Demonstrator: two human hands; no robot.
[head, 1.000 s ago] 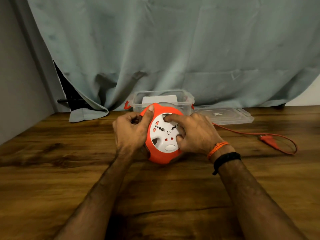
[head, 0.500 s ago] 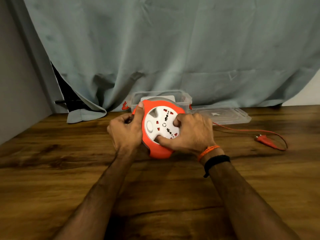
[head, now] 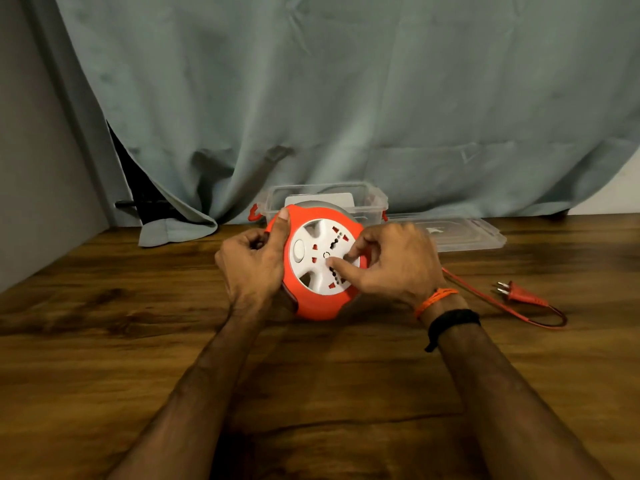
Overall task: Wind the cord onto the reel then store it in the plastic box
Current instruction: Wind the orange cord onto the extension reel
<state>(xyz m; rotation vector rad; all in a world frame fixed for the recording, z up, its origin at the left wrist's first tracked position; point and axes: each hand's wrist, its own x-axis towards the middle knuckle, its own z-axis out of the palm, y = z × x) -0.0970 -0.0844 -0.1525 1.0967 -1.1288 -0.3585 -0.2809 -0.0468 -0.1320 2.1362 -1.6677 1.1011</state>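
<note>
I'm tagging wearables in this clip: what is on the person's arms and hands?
Both forearms are bare, with no sleeves in view. The left hand and its wrist carry nothing visible. At the wrist of the right hand sit two bands: an orange thread band nearer the hand and, just behind it, a black band with a loose end hanging down. No rings or gloves are visible.

Glossy plastic reel (head: 320, 299); wood-grain table (head: 138, 341); cloth curtain (head: 346, 98).
</note>
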